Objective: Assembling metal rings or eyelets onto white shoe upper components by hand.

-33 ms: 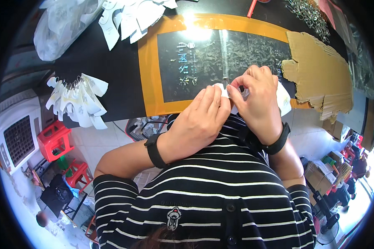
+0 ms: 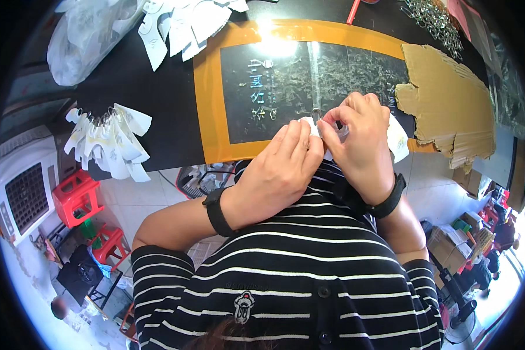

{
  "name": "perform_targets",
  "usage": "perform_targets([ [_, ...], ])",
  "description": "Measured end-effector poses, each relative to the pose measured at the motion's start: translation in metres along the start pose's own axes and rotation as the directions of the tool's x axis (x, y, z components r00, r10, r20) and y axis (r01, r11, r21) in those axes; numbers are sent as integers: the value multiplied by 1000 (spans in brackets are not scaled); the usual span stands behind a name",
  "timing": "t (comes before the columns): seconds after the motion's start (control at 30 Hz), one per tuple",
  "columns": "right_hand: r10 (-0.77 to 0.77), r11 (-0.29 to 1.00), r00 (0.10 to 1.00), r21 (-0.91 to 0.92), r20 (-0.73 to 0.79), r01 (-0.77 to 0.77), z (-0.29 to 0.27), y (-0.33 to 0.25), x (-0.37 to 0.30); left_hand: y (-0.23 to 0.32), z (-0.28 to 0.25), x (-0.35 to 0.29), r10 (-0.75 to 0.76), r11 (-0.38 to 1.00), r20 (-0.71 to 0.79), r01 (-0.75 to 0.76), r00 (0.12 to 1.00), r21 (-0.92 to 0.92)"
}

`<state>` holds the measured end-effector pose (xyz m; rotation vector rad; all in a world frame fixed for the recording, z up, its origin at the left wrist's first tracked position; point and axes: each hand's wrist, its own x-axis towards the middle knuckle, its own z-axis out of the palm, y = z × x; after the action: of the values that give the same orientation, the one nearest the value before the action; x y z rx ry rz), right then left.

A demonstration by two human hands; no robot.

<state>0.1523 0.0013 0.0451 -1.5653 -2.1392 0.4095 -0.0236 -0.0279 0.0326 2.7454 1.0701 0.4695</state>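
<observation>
My left hand [image 2: 283,166] has its fingers pressed together at the near edge of the work mat, holding the end of a white card-like piece [image 2: 311,123]. Close beside it, my right hand [image 2: 360,137] is closed in a pinch, thumb against forefinger, at the same piece. A small metal ring [image 2: 316,113] shows just beyond the fingertips, at the white piece. Most of this piece is hidden by my fingers. More white material with a faint print [image 2: 398,140] shows at the right side of my right hand; I cannot tell whether it is the same piece.
A black mat with a yellow-tape border [image 2: 207,116] lies on the dark table. White pieces on rings [image 2: 109,140] lie left; more white pieces [image 2: 184,26] and a plastic bag [image 2: 93,44] are behind. Torn cardboard [image 2: 449,99] and a heap of metal rings [image 2: 434,23] lie right.
</observation>
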Motion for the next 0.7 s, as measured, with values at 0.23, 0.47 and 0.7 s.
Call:
perform_targets([
  [0.23,62,997,998,-53,29,-60,-2,-1,-2,-1,9,-2,68,992,-56,-62,996,109],
  [0.47,67,997,994,30,87,-70,0,0,3,12,9,-4,-11,994,-20,13,1000,104],
  [0.7,-2,990,999,142,-52,10,11,7,-16,7,16,-6,-30,999,-130,34,991,23],
])
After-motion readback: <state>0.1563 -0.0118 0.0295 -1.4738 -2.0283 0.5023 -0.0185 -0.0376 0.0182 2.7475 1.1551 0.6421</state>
